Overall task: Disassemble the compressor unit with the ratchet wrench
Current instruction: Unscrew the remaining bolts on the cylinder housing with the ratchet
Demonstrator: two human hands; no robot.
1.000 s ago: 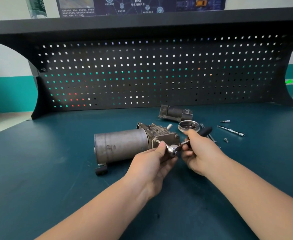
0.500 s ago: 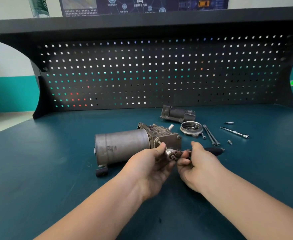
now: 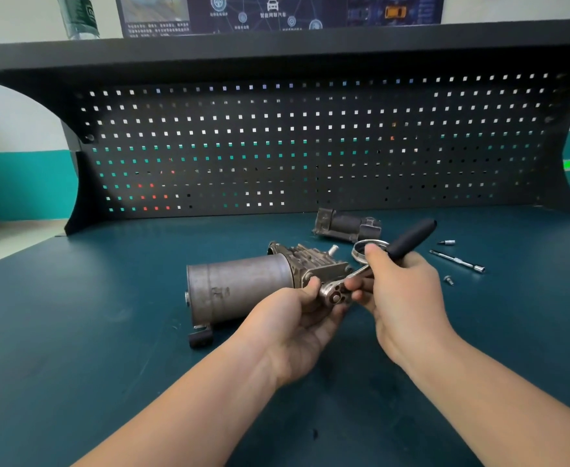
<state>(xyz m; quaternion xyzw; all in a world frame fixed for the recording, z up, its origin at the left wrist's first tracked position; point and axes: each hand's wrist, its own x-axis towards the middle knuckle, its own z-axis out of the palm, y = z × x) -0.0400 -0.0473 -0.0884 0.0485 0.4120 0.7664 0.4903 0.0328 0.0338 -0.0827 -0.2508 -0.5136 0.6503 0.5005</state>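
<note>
The compressor unit (image 3: 239,286), a grey metal cylinder with a ribbed housing at its right end, lies on its side on the teal bench. My left hand (image 3: 297,325) cups the ratchet wrench's chrome head (image 3: 334,293), fingers curled round it, right against the housing's near end. My right hand (image 3: 404,298) grips the ratchet wrench by its black handle (image 3: 411,237), which points up and to the right. The bolt under the wrench head is hidden.
Behind the hands lie a removed dark housing part (image 3: 346,225) and a metal ring (image 3: 361,249). To the right are an extension bar (image 3: 457,261), a small bit (image 3: 447,242) and a loose bolt (image 3: 448,279). A black pegboard (image 3: 310,146) walls the back of the bench.
The wrench handle has swung from low and rightwards up to a raised, far-right angle. My right hand rose with it. My left hand stayed on the wrench head.
</note>
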